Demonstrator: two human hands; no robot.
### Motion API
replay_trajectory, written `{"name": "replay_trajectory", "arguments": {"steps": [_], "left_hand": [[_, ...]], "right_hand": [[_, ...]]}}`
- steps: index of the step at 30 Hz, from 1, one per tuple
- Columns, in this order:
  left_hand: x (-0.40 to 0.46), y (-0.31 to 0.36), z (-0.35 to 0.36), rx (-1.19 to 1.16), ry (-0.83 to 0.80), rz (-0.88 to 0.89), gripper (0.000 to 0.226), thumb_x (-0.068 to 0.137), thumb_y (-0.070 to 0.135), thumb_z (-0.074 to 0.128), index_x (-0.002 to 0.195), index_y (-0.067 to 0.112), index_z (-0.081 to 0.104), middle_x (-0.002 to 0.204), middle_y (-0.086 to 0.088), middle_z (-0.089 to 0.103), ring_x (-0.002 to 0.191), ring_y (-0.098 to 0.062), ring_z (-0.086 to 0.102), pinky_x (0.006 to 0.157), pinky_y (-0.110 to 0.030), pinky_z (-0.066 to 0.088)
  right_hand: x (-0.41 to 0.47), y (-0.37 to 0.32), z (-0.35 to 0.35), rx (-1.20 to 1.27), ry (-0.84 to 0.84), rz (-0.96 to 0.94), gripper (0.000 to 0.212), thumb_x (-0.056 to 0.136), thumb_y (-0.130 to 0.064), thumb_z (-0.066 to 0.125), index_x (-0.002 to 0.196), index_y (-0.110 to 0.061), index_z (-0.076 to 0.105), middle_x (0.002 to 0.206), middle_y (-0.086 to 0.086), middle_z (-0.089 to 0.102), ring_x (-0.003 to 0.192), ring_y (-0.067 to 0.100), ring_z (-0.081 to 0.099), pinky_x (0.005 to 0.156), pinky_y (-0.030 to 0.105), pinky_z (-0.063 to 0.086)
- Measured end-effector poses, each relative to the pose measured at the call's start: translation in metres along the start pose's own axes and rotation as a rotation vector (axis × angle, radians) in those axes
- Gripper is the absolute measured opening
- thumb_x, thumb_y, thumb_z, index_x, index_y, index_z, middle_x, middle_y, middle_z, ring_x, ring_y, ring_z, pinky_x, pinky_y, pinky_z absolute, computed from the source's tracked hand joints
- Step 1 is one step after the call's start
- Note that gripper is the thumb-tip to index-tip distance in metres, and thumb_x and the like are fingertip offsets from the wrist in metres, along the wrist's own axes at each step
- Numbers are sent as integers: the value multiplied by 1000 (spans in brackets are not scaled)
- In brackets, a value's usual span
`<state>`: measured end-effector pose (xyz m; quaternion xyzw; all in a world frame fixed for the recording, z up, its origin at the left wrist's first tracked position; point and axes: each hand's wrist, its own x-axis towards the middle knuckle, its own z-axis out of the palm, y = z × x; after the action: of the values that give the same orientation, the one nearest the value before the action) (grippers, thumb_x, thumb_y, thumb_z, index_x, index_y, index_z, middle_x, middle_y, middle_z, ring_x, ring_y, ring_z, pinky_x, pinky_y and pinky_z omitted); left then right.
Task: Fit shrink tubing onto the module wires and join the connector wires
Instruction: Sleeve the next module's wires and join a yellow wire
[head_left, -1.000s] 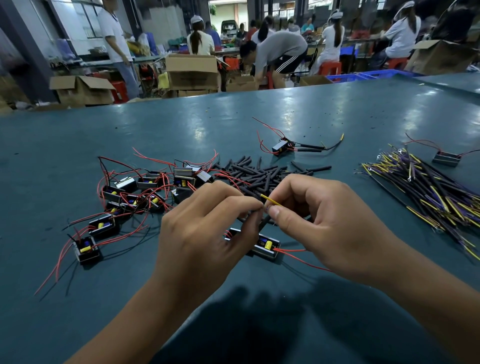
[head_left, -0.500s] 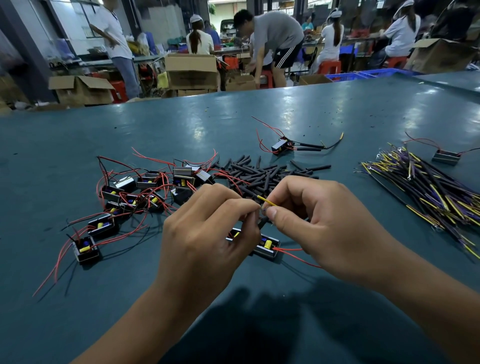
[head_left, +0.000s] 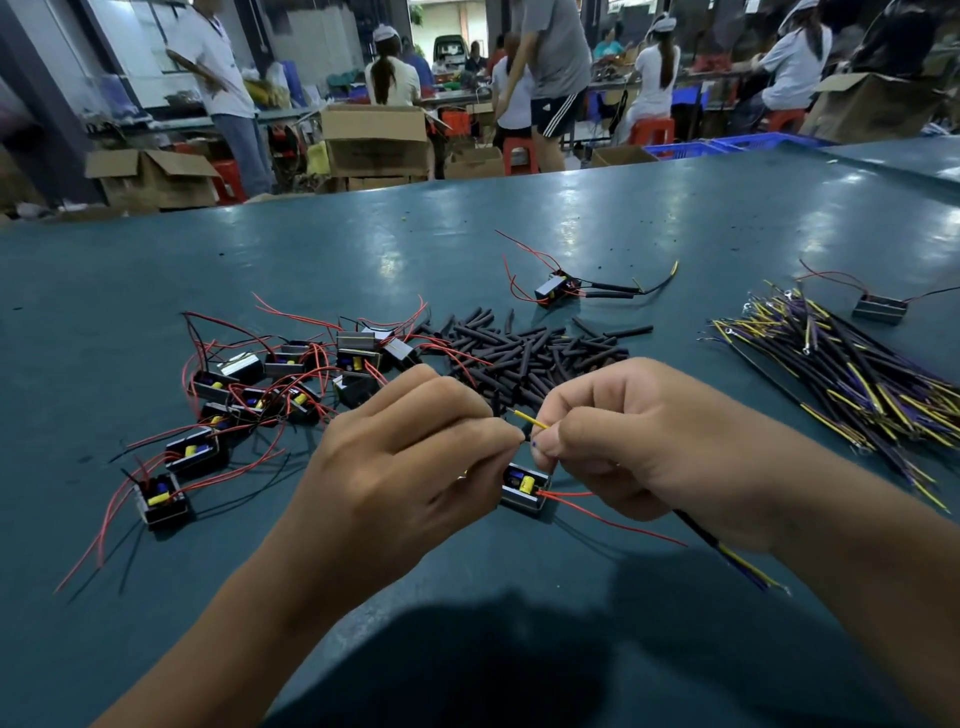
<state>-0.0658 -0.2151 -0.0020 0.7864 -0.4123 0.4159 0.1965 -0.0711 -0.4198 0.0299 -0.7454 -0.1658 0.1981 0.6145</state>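
Pinched between the right hand (head_left: 649, 447) thumb and forefinger is a thin yellow wire (head_left: 530, 419); the left hand (head_left: 410, 467) pinches something small at its tip, hidden by the fingers. Both hover over the module (head_left: 524, 486) on the table (head_left: 571, 234). The wire looks light and limp, best held near the end. Open table lies ahead beyond the tubing pile (head_left: 530, 358)

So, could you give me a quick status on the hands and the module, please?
Left hand and right hand both pinching wire ends together, yellow wire between fingertips. Module on table beneath. Nothing obstructing.
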Motion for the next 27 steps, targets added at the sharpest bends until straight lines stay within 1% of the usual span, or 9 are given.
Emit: {"name": "replay_trajectory", "arguments": {"steps": [4,6,10,14,17,19,22,23,27], "left_hand": [[-1,1,0,35,10,19,8,87,-1,72,80,-1,74,76,-9,61,69,-22,49,70,-23,39],[0,2,2,-53,9,-88,8,87,0,72,79,0,74,77,-7,62,69,-16,51,69,-19,38],[2,4,3,-333,-17,-392,5,83,3,73,82,7,76,76,3,63,65,-5,55,61,-15,40],[3,10,8,-866,-12,-882,9,78,13,71,71,15,76,54,5,55,47,-9,44,47,-19,35],[7,12,10,-1176,-22,-1184,9,72,11,69,66,12,74,49,1,44,44,-10,35,42,-18,31],[6,12,8,-976,-21,-988,9,75,10,71,68,13,75,53,5,51,47,-7,41,46,-16,35],[4,7,3,-245,34,-274,7,84,3,72,77,5,74,72,-1,62,64,-8,52,64,-15,40],[5,6,0,-108,51,-129,8,86,1,71,79,1,74,75,-5,62,67,-14,52,68,-17,40],[1,6,-5,161,68,103,3,86,-1,73,84,-3,73,76,-11,59,68,-25,48,71,-27,41]], "right_hand": [[1,-1,-2,80,-33,39,29,91,-6,55,65,-15,63,53,-5,30,43,9,19,38,13,19],[2,3,-1,-108,65,-119,27,92,-7,60,66,-15,61,50,-6,36,43,7,25,39,16,24],[3,12,1,-863,312,-619,9,86,-18,60,77,-16,58,59,-8,49,53,10,41,51,15,31],[7,17,-4,-1124,427,-869,14,88,-13,57,77,-8,65,65,-1,55,52,21,46,46,36,41],[10,19,-6,-1202,452,-957,16,87,-9,59,73,-7,66,63,3,56,51,23,47,43,35,41],[9,18,-4,-1101,409,-874,12,85,-12,61,75,-10,66,62,-4,56,51,15,47,48,27,41],[8,14,-3,-618,301,-616,11,82,-16,65,73,-19,62,57,-14,50,51,3,41,51,12,32],[8,13,-4,-479,249,-536,12,82,-17,65,70,-20,62,56,-14,50,50,2,39,50,12,31],[6,3,-5,-119,43,-271,15,79,-21,61,65,-19,67,47,-10,39,45,8,27,42,18,23]]}}
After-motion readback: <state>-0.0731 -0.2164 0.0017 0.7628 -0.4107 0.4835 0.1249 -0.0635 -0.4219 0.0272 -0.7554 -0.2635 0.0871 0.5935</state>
